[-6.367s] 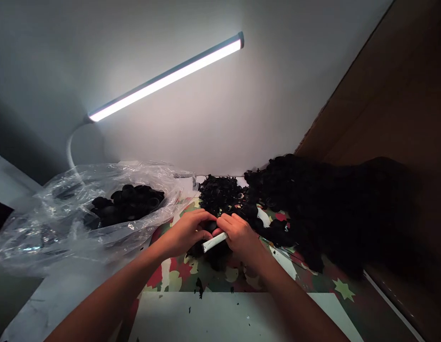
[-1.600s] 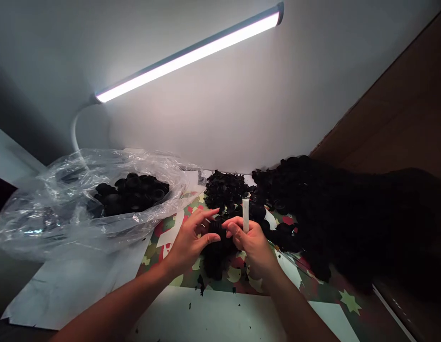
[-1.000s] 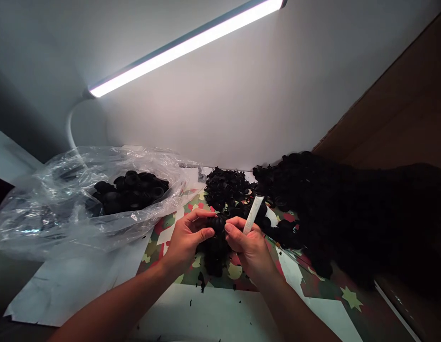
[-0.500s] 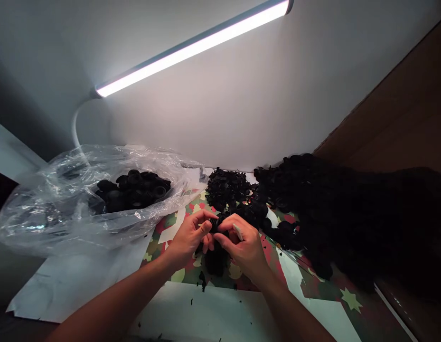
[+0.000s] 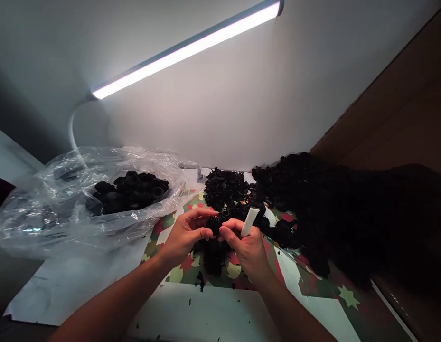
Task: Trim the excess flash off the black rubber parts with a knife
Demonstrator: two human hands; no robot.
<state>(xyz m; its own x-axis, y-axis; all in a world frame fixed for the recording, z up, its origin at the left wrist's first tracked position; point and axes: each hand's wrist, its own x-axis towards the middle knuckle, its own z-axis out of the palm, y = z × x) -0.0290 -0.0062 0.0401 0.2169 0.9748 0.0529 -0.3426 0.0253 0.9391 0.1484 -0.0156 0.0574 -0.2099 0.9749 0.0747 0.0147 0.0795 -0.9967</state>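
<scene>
My left hand (image 5: 184, 233) pinches a small black ribbed rubber part (image 5: 214, 222) between thumb and fingers. My right hand (image 5: 246, 247) touches the same part with thumb and forefinger while gripping a white handled tool (image 5: 249, 221) that sticks up and to the right. Both hands hover over a camouflage-patterned cloth (image 5: 238, 270) with stars. Just under the hands lies a small heap of black parts (image 5: 213, 254).
A clear plastic bag (image 5: 63, 209) with black round parts (image 5: 129, 190) lies to the left. A pile of black scraps (image 5: 223, 187) sits behind the hands, and a big dark heap of parts (image 5: 330, 209) fills the right. A lit tube lamp (image 5: 184, 50) hangs overhead. White paper (image 5: 206, 318) lies near me.
The white tool, hidden in my right fist half a second ago, now points up and right again. My hands have stayed together on the black part.
</scene>
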